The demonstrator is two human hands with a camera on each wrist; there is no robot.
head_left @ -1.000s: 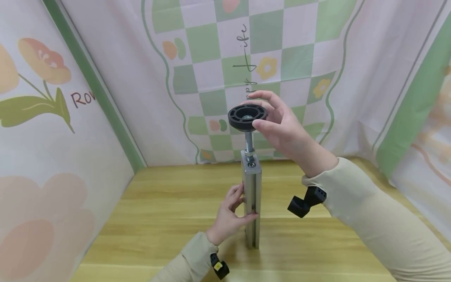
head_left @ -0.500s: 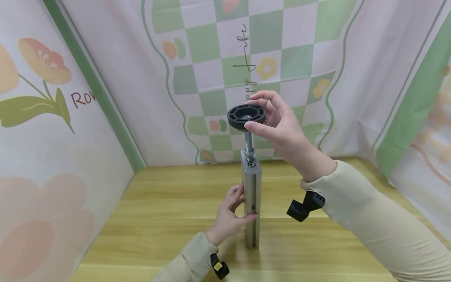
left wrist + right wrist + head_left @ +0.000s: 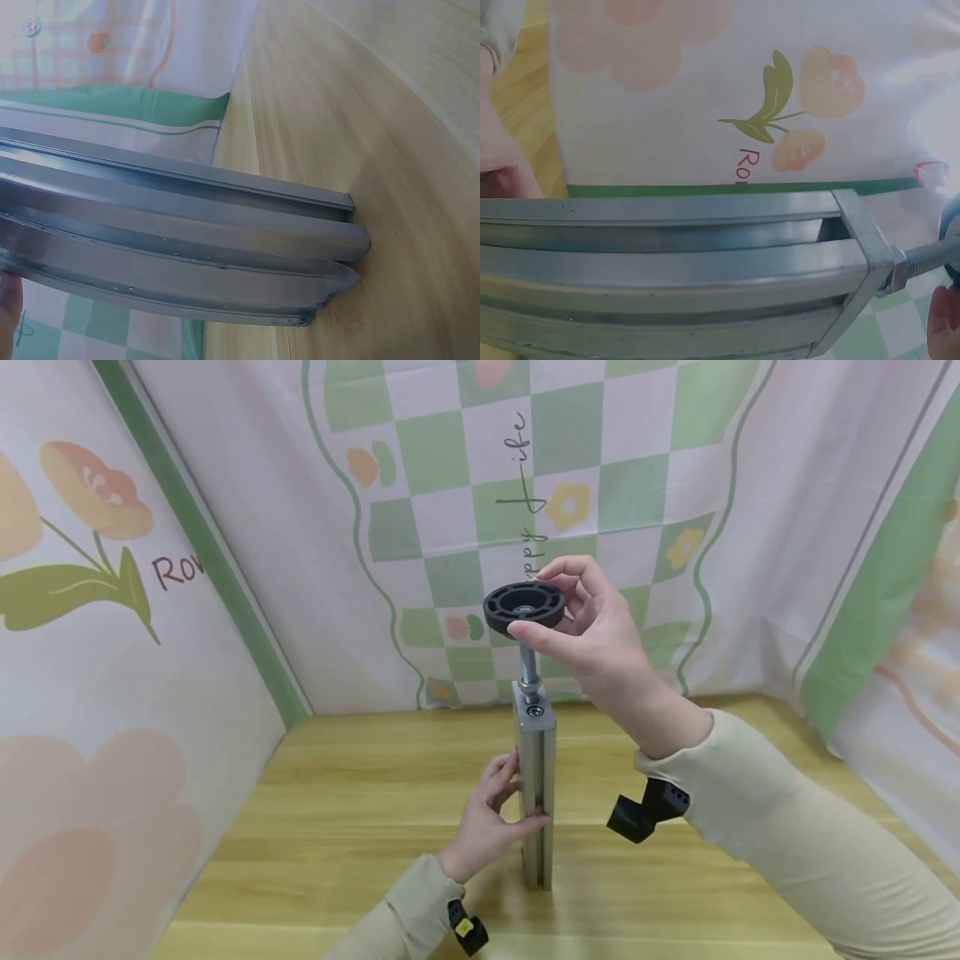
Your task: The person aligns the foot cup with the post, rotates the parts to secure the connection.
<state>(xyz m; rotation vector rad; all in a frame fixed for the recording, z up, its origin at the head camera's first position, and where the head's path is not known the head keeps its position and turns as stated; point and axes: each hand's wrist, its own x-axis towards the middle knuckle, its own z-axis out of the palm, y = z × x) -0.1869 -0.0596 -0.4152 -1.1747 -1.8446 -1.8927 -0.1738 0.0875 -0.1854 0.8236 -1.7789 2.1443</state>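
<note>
Patterned curtains [image 3: 570,452] border the wooden table [image 3: 360,827] at the back and both sides, and black mounts [image 3: 649,810] sit at both sleeve cuffs, near the upright metal profile [image 3: 534,760] that stands on the tabletop with its threaded stem [image 3: 528,664] and round black foot [image 3: 513,602] uppermost. The left hand [image 3: 491,827] is partly closed, gripping the profile between thumb and fingers; the right hand [image 3: 592,627] is curved about the foot's rim, thumb in front, fingers behind. Left fingertips are partly hidden by the profile, the right hand obscures part of the rim, and the right wrist view cuts off the foot beside bright glare.
</note>
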